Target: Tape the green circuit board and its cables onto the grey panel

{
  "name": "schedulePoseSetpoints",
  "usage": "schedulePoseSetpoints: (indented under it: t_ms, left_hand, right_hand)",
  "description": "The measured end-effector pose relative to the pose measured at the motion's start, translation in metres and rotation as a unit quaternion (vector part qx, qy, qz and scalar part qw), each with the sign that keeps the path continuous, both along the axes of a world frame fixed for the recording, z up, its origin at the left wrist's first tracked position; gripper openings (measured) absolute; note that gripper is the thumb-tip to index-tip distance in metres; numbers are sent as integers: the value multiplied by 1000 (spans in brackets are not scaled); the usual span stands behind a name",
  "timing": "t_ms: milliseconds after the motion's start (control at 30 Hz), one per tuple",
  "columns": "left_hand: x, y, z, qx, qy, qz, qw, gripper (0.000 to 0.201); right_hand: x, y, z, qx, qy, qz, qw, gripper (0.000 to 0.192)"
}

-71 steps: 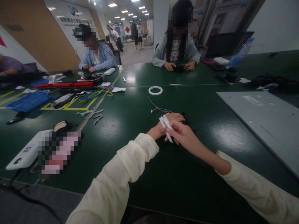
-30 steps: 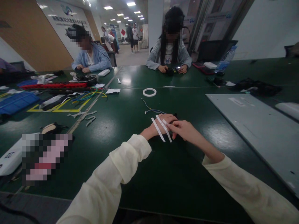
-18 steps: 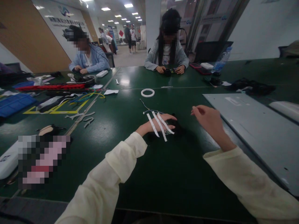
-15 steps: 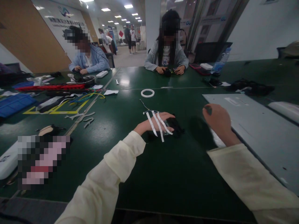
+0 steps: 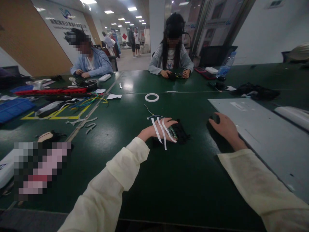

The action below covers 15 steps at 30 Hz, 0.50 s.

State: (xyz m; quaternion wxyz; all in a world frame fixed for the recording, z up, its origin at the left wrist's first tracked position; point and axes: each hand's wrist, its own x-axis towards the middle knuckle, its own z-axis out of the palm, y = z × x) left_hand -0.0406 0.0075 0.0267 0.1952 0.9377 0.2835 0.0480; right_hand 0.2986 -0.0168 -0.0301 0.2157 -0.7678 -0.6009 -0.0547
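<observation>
Three white tape strips [image 5: 162, 130] are stuck across the back of the left hand [image 5: 158, 130], which lies flat with fingers spread out on the dark green worktop [image 5: 154, 180]. Its fingertips rest on a small green circuit board [image 5: 173, 132] with a black bundle [image 5: 181, 132] just beside it. Thin wires [image 5: 152, 115] lie just past the hand. Well apart to the right, the right hand [image 5: 224, 129] is curled over a small dark thing [image 5: 215, 118], touching it, near a grey panel [image 5: 260, 129]. Farther back lies a white tape roll [image 5: 152, 97].
</observation>
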Motion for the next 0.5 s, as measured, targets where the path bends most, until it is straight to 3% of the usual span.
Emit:
schedulePoseSetpoints:
  t_ms: [500]
  left_hand:
    - [-1,0,-4,13,-23,-34,999,93]
  right_hand:
    - [-39,-8,19,6,103,-22,994,56]
